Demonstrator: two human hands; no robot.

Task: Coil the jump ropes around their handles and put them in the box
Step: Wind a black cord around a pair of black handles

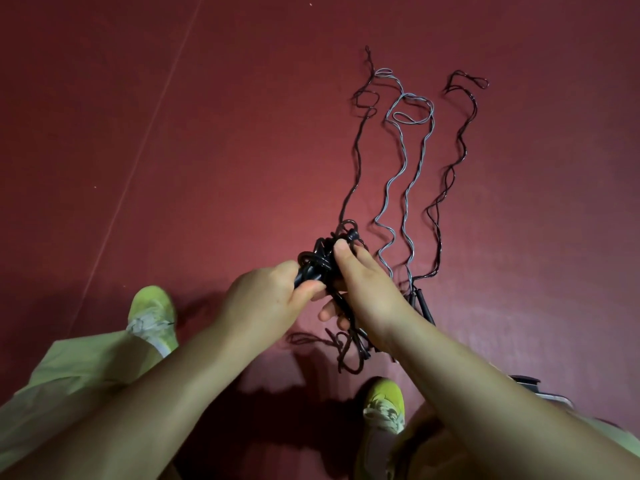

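While both hands (277, 292) grip black rope (320, 261)

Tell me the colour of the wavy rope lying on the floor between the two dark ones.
Light grey-blue; the rope shows best in the head view, against the dark red floor.

No readable text, label, brand, number or sign anywhere in view.

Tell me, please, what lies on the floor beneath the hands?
Under the right hand lie black handles; below the left hand, loose dark rope on the red floor. The hands hide the rest.
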